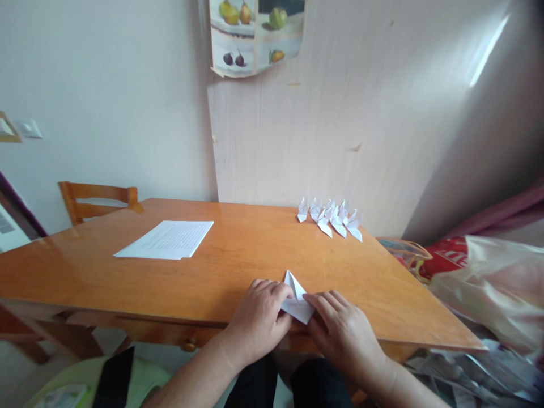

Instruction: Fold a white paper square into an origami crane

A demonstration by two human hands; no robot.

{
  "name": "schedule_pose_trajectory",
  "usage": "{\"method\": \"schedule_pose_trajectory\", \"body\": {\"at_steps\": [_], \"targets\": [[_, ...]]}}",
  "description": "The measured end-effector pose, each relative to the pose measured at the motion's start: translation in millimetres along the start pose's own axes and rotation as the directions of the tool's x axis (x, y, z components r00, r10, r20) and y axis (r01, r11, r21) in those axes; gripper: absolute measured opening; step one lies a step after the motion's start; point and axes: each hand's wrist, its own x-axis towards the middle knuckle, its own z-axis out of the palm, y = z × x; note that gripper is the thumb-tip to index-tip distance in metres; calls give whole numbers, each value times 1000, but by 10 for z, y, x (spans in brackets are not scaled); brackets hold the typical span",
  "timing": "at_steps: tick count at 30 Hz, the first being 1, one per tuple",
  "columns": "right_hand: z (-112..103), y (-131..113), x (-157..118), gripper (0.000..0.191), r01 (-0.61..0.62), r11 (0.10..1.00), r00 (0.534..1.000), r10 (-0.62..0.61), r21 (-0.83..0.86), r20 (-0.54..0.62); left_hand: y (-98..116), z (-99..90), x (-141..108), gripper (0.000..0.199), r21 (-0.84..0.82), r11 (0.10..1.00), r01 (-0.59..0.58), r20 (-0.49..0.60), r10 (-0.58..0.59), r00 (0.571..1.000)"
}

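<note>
Pinching a folded white paper [298, 310] from opposite sides, the left hand [262, 317] and right hand [345, 327] each have a closed grip at the wooden surface's [250, 241] near edge. Printed sheets [165, 241] lie left; folded paper figures [339, 221] cluster far right. Beyond are a chair [96, 191] and a wall-hung fruit picture [236, 39]; a pale bag [488, 283] sits rightward.

A wooden table [250, 243] carries a paper stack [165, 241] and white folded figures [339, 225].
</note>
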Motion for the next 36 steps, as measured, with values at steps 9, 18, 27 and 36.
{"method": "schedule_pose_trajectory", "body": {"at_steps": [9,18,27,36], "targets": [[-186,-84,30,18,16,998,988,-25,63,150,28,-68,-60,11,41,999,-34,36,33,999],[-174,-41,17,8,31,998,982,-41,57,184,35,-110,-92,4,126,990,-59,74,50,996],[-169,10,53,8,56,996,976,-69,68,207,35,-116,-107,5,99,994,-54,94,45,995],[-201,11,74,10,51,991,974,-77,122,213,33,-124,-110,6,103,995,-5,72,-3,997]]}}
